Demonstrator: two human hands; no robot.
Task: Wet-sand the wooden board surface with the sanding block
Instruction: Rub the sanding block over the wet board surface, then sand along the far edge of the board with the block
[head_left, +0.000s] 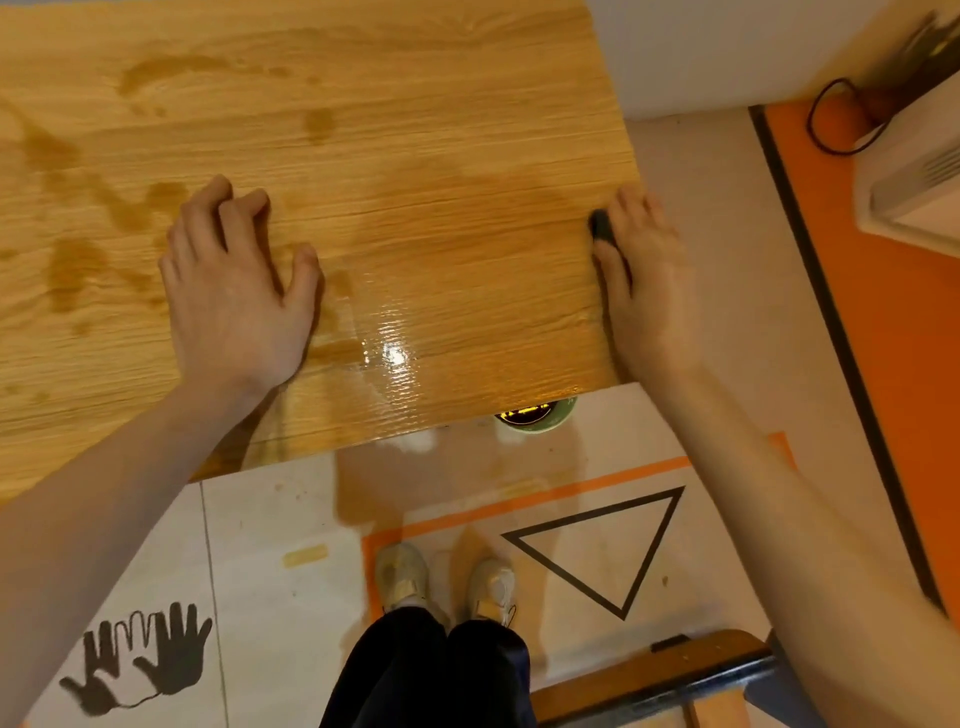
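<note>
The wooden board (395, 171) lies flat, its grain running left to right, and it is wet: dark damp blotches spread across its left part and a glossy sheen shines near its front edge. The person's left hand (236, 291) rests palm down on the board, thumb out to the side, fingertips bent and pressing on the wood, holding nothing. At the board's right edge the right hand (647, 280) is curled over the sanding block (602, 227), a small dark piece of which only one end shows beside the fingers; the block sits against the wet wood near the right edge. Below the front edge a green-rimmed round container (535, 415) peeks out from under the board. On the pale floor stand the person's light shoes (447, 582), beside a black triangle outline (602, 545) and black handprint marks (140, 660).
</note>
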